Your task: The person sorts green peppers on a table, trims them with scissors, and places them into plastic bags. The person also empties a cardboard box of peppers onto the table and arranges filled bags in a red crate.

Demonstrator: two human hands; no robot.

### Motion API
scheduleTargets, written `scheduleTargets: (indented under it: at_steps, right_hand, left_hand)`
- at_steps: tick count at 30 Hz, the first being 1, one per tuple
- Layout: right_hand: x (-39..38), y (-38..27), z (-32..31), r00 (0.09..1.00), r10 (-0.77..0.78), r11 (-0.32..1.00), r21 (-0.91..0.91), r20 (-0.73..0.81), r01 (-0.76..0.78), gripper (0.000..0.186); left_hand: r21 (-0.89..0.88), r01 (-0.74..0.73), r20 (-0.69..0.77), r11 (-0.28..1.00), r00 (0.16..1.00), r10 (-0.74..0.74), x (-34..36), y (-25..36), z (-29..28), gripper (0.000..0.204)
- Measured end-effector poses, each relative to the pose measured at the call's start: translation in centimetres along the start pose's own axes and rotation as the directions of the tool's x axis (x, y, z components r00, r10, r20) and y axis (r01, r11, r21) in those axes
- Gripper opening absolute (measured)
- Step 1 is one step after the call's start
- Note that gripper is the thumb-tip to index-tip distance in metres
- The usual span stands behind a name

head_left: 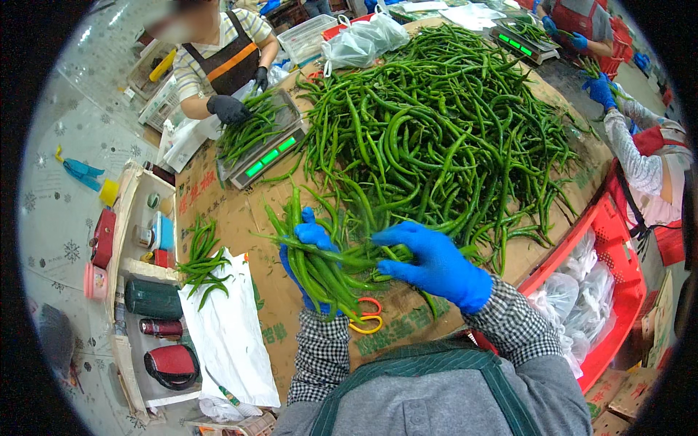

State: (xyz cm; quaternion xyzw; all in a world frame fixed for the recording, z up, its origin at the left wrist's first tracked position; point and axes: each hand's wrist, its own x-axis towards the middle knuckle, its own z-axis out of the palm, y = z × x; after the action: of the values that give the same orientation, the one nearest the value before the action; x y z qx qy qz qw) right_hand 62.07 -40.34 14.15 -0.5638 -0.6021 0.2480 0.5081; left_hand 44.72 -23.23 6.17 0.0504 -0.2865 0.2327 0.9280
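In a blue glove, my left hand (309,243) is closed round a bunch of long green chili peppers (320,276), whose ends stick out on both sides of the fingers. My right hand (440,265), also blue-gloved, reaches toward that bunch from the right. Its thumb and fingers are apart, and some peppers blurred by motion show near their tips. Just beyond both hands rises a large heap of green chili peppers (443,138). Scissors with red and yellow handles (367,320) lie below the bunch, partly covered.
A scale (265,156) bearing peppers stands at the far left, where a co-worker's black-gloved hand (229,109) touches them. A small pepper pile (203,254) lies by a white bag (233,334). At right is a red crate (618,291) of plastic bags; other people work beyond.
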Motion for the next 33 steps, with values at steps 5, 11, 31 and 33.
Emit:
scheduleTargets:
  at_steps: [5,11,31,33]
  right_hand:
    - [0.6,1.0,1.9,0.949,0.069,0.996,-0.079,0.309,-0.047,0.036]
    - [-0.4,1.6,2.3,0.969,0.086,0.943,0.295,0.232,-0.154,0.031]
    - [-9.5,0.9,-9.2,0.576,0.396,0.524,0.691,-0.715,0.498,0.039]
    - [-11.0,-0.3,-7.8,0.529,0.51,0.616,0.718,-0.678,0.325,0.035]
  left_hand:
    - [-0.029,-0.08,-0.014,0.996,0.997,0.08,0.5,-2.7,1.1,0.059]
    - [0.482,-0.059,-0.419,0.874,0.861,0.29,1.2,-7.4,5.2,0.063]
    - [0.745,-0.04,-0.571,0.666,0.478,0.667,-2.6,-1.0,4.8,0.037]
    - [0.726,-0.05,-0.579,0.686,0.494,0.649,-2.1,-2.4,5.4,0.036]
